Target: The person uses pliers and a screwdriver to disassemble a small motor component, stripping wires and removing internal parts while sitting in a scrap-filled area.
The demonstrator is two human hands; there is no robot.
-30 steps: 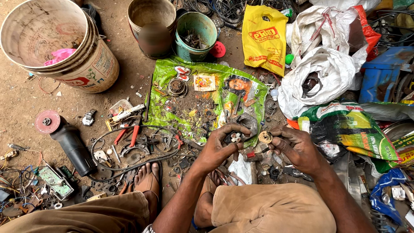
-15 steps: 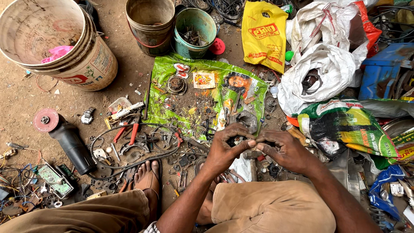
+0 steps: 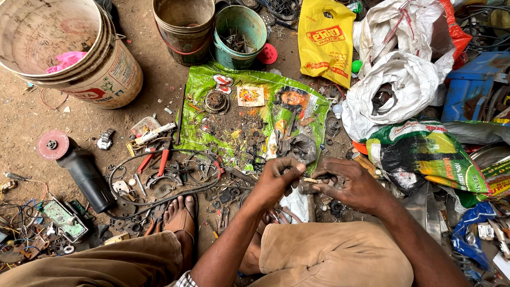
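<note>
Grip the small metal part point(image 3: 309, 184) firmly between left hand point(image 3: 277, 180) and right hand point(image 3: 350, 185); both hands pinch it, so work it above the green sack point(image 3: 212, 87)

Both forearms reach forward from the near edge, bare, converging toward mid-scene. Left hand point(image 3: 276, 178) — fingers curled, knuckles up, thumb and fingertips pinched together at its right side. Right hand point(image 3: 350, 183) — palm down, fingers bent inward toward the left hand, nearly touching it. Knees bent; a sandalled left foot point(image 3: 179, 218) lies near-left.
</note>
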